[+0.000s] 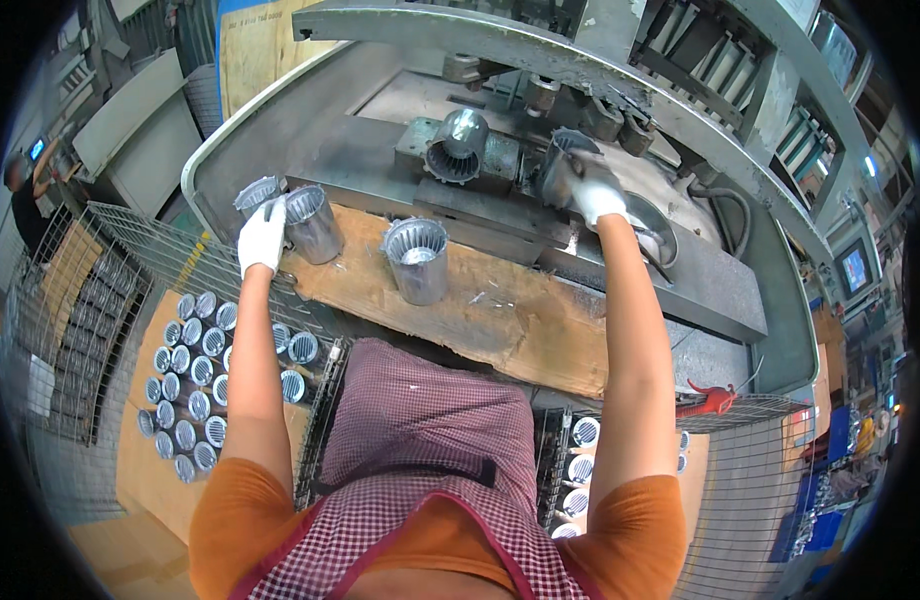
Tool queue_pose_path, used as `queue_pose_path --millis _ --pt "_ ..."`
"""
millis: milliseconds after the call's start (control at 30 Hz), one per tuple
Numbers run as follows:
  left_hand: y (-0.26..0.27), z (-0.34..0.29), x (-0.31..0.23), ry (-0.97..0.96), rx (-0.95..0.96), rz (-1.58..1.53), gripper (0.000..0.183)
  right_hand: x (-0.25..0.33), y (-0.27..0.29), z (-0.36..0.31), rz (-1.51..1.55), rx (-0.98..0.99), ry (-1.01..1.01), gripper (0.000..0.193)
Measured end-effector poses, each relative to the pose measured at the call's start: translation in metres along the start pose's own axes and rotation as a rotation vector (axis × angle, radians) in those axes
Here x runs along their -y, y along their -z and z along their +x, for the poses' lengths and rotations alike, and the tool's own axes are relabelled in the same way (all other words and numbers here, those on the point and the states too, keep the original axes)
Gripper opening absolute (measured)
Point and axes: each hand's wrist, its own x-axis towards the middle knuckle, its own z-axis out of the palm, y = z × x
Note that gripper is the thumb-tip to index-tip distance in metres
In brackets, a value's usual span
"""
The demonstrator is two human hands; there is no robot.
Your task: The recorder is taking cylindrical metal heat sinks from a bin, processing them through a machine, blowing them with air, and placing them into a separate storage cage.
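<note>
Nearest: a checkered apron point(428, 420) and orange sleeves point(242, 515). To the near left, beside the apron, many small metal cylinders point(201, 370) with slatted ends stand in loose rows on a brown sheet point(140, 470); a few more pale-topped pieces point(580, 468) show to the near right. Wire mesh point(740, 500) on that side, with a red-handled tool point(715, 399) at its upper edge.

Beyond the apron: a worn wooden board point(540, 335), pale scraps on it. Middle cylinder point(420, 275), grey metal with toothed rim, stands upright on the board, mouth up, neither hand on it. Farther left, a second toothed cylinder point(315, 228) stands near the board's end. Left hand point(261, 240), white-gloved, is closed about the leftmost cylinder point(256, 190), just beside the second; whether that one rests on the board, cannot tell.

Farther, right of centre: right hand point(600, 203), also gloved and blurred, is at another toothed cylinder point(557, 172) over the machine bed; firm grip or mere touch, cannot tell. A round metal dish point(666, 245) is just right of it. Left of that hand, a fixture point(417, 140) carries a cylinder lying on its side point(450, 160), open end toward the near side.

Farthest: grey machine frame point(540, 40) across the top; a co-worker point(30, 205) far left; a lit screen point(855, 268) far right.
</note>
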Motion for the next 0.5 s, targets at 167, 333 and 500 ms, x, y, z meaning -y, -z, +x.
queue_pose_path --millis 167,333,500 --pt "-0.002 0.001 0.007 0.000 -0.050 0.006 0.052 0.004 0.010 0.011 -0.060 0.287 -0.076 0.036" --pt "-0.004 -0.016 -0.035 -0.047 -0.276 -0.201 0.039 0.024 0.028 -0.065 0.099 -0.002 0.042 0.029" --pt "-0.027 -0.029 -0.140 -0.433 0.035 -0.242 0.032 0.064 0.032 -0.132 0.205 0.027 0.126 0.022"
